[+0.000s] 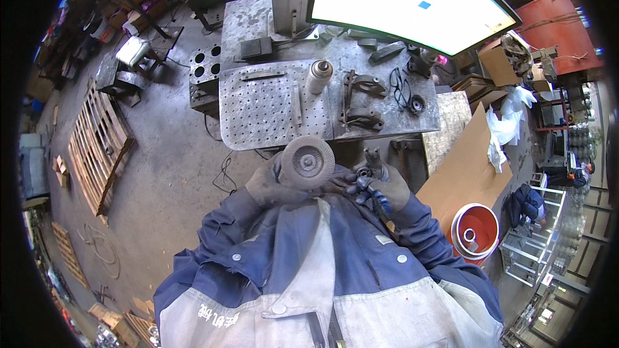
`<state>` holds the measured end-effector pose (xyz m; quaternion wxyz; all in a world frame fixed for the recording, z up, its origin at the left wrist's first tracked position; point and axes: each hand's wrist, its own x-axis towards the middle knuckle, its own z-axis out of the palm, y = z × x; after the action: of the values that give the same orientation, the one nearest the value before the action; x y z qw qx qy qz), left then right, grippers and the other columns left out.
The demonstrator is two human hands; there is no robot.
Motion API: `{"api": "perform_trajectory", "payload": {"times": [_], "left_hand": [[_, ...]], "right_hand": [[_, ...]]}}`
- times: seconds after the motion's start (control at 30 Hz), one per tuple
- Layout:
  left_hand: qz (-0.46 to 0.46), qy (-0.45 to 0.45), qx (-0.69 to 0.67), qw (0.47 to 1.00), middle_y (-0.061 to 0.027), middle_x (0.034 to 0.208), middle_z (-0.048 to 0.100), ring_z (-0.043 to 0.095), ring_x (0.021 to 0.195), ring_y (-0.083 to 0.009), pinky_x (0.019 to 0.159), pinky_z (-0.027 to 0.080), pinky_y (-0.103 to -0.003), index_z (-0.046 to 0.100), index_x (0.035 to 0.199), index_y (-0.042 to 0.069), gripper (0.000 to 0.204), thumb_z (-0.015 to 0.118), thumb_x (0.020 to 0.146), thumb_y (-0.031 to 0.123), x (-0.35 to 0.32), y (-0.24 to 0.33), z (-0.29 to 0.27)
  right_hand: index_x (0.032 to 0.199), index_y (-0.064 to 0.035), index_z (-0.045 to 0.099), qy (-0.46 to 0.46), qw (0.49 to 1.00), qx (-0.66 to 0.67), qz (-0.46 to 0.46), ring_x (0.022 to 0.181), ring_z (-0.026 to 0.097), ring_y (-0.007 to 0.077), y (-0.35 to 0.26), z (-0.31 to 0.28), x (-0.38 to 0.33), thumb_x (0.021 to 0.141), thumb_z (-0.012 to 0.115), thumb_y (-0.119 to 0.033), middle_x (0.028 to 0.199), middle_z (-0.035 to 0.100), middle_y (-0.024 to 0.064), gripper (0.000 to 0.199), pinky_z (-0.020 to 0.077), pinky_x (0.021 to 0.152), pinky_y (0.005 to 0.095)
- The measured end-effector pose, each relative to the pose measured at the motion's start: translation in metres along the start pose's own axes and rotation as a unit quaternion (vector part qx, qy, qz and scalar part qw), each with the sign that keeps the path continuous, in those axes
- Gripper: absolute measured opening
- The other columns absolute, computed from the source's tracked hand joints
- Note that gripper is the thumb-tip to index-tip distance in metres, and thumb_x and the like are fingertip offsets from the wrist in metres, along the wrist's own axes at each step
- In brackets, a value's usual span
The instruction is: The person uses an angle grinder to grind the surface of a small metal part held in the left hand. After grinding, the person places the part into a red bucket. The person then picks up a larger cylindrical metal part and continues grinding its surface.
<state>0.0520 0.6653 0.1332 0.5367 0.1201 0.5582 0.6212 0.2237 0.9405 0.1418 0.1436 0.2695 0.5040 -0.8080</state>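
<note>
At frame centre, my gloved left hand (267, 183) grips a flap disc (308, 162); my right hand (380, 187) clasps its metal wrench (373, 158), disc unfitted.

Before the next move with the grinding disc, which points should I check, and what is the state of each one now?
1. Left hand grips the flap disc: ok, gloved fingers wrap its edge.
2. Right hand holds the small metal tool: ok.
3. Both hands gloved: ok.
4. Disc wear or cracks: cannot tell, too blurred.
5. Perforated steel table has free space ahead: ok, bare area near the spray can.
6. Cable on the floor near the feet: not ok, loose loop.
</note>
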Motion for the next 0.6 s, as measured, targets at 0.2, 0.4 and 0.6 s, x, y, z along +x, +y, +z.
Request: {"api": "perform_trajectory", "payload": {"times": [0.2,0.4,0.6], "left_hand": [[0.006,0.032,-0.003,0.999,-0.005,0.14,0.069,0.065,0.127,-0.0148,0.113,0.052,-0.034,0.053,0.15,0.002,0.092,0.099,0.071,0.01,-0.001,-0.009,0.002],[0.035,0.008,-0.009,0.999,-0.0058,0.14,0.069,0.064,0.128,-0.0155,0.114,0.051,-0.034,0.054,0.147,0.001,0.089,0.099,0.07,0.009,0.005,-0.024,-0.002],[0.032,0.014,-0.018,0.999,-0.0074,0.14,0.069,0.064,0.129,-0.0165,0.116,0.05,-0.036,0.054,0.145,0.0,0.092,0.102,0.067,0.01,-0.002,-0.025,0.0]], "right_hand": [[0.128,0.0016,0.064,0.021,0.996,-0.058,-0.066,0.09,0.068,0.0114,-0.026,0.015,0.001,0.101,0.058,0.002,0.11,0.072,0.009,0.028,0.0578,0.069,0.0255],[0.122,0.0019,0.068,-0.022,0.944,-0.292,-0.154,0.104,0.066,0.0125,-0.069,0.042,0.015,0.088,0.062,0.009,0.113,0.072,0.0046,0.036,0.0518,0.097,0.0293],[0.116,-0.0008,0.071,-0.059,0.875,-0.439,-0.197,0.093,0.069,0.0144,-0.093,0.069,0.018,0.082,0.066,0.011,0.1,0.075,0.0096,0.036,0.0548,0.089,0.0324]]}}
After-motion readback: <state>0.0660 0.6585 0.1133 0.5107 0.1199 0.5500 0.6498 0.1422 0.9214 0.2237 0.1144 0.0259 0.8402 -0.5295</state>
